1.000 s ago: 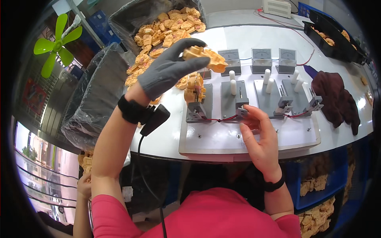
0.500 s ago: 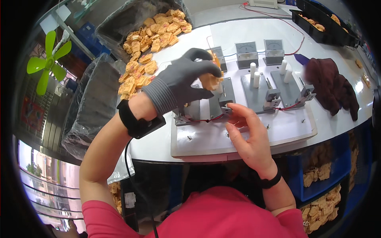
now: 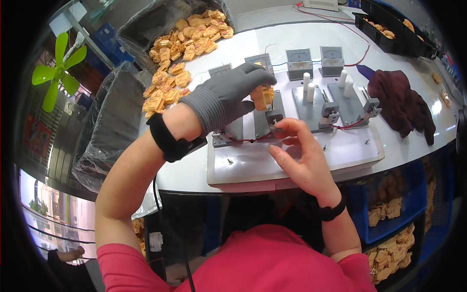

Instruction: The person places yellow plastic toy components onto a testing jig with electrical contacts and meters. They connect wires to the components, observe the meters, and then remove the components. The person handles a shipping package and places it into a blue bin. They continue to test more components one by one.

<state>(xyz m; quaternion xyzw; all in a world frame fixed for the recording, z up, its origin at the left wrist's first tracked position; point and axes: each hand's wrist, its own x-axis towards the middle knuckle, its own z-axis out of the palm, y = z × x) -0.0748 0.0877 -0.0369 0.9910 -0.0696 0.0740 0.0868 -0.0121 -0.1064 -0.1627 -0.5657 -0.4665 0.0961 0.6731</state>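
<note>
My left hand (image 3: 231, 87), in a grey knitted glove, grips an orange-yellow moulded part (image 3: 263, 97) between thumb and fingers. The part sits at the second grey test fixture (image 3: 262, 124) from the left; the glove hides some of it. My bare right hand (image 3: 306, 155) is at the front of this fixture, thumb and fingers apart. Its index fingertip touches or nearly touches the small metal block (image 3: 275, 118) there. Behind the fixtures stand several square dial meters (image 3: 298, 61). White pegs (image 3: 311, 91) rise from the fixtures to the right.
Loose yellow parts (image 3: 168, 87) spill from a plastic-lined bin (image 3: 141, 36) at the far left. Another lined bin (image 3: 109, 126) stands nearer. A dark maroon glove (image 3: 401, 100) lies on the right, with a black tray (image 3: 389, 31) behind. Blue crates (image 3: 394, 214) hold parts below the table.
My left hand has moved slightly right and turned, lowering the yellow part toward the fixture. My right hand has shifted a little, still at the fixture's front. The whole view has shifted slightly.
</note>
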